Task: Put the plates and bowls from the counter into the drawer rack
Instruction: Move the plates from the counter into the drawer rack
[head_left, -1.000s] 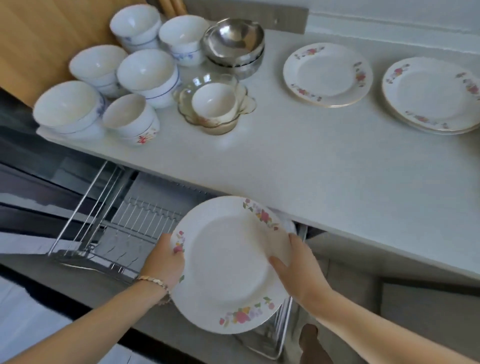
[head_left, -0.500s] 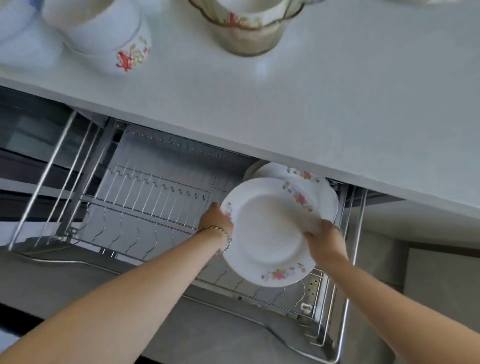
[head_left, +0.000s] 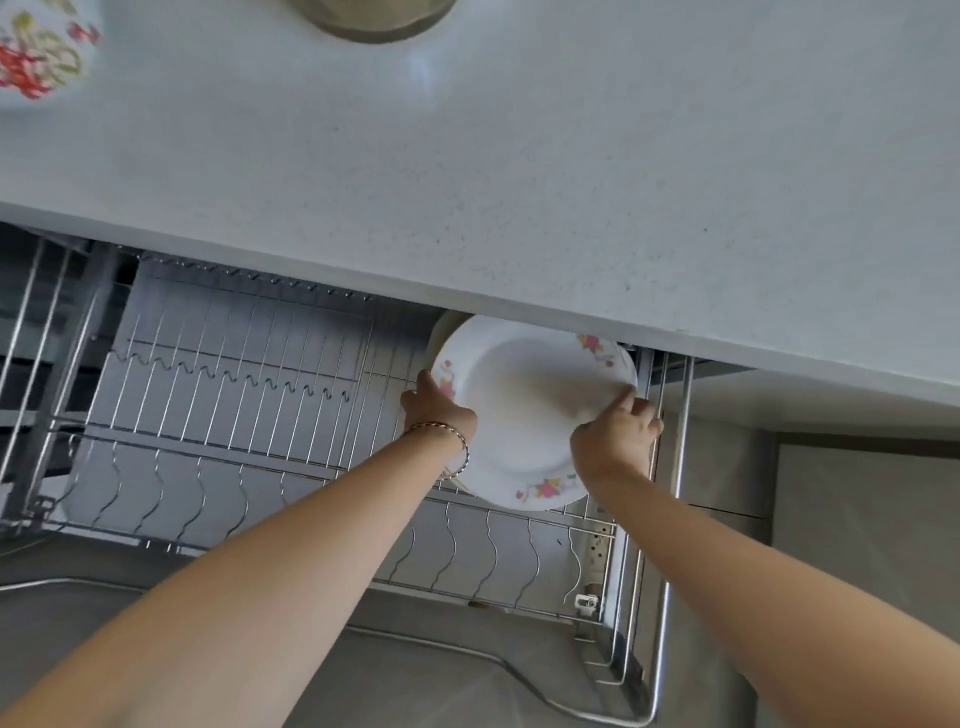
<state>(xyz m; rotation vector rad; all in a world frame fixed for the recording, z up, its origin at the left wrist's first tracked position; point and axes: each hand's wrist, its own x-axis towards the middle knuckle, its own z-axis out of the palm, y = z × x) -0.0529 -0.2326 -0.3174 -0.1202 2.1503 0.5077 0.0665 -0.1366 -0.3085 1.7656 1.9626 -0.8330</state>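
A white plate with pink flowers (head_left: 519, 410) stands nearly upright at the right end of the wire drawer rack (head_left: 234, 395), partly under the counter edge. My left hand (head_left: 439, 410) grips its left rim; a bracelet is on that wrist. My right hand (head_left: 615, 436) holds its right rim. The edge of another plate (head_left: 435, 332) shows just behind it in the rack. On the counter (head_left: 519, 182) only the base of a flowered bowl (head_left: 41, 57) and of a glass bowl (head_left: 374, 21) show at the top edge.
The rack's wire slots to the left of the plate hold nothing. Steel side rails (head_left: 680, 467) run down the drawer's right side and a steel front frame (head_left: 467, 654) crosses below my arms. The counter overhang hides the drawer's back part.
The plate went from in front of the counter down into the right end of the rack, against the plate standing there. The view dropped, so most counter dishes are out of sight.
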